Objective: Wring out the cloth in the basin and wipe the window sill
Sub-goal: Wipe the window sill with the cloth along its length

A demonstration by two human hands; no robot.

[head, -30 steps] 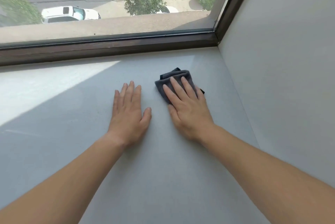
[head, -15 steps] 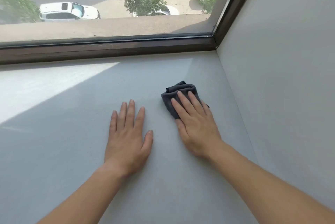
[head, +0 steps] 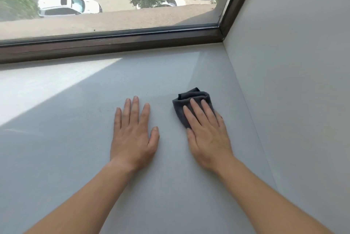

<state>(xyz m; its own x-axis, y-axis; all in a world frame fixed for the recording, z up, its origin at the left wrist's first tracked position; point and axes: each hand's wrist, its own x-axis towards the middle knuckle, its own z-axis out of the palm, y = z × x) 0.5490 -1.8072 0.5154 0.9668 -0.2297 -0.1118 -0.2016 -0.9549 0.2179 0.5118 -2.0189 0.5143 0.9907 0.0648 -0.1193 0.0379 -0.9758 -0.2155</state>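
Note:
A small folded dark grey cloth (head: 191, 99) lies on the pale grey window sill (head: 79, 154), near its right end. My right hand (head: 206, 133) lies flat on the cloth with straight fingers pressing it down; the cloth's far part shows beyond the fingertips. My left hand (head: 133, 135) rests flat on the bare sill a little to the left of the cloth, fingers straight and spread, holding nothing. No basin is in view.
A dark brown window frame (head: 113, 44) runs along the back of the sill. A grey side wall (head: 293, 82) closes the sill on the right, close to the cloth. A sunlit patch (head: 43, 86) covers the sill's left part.
My right hand has drawn the cloth back toward me, away from the window frame. My left hand slid back with it, staying flat on the sill.

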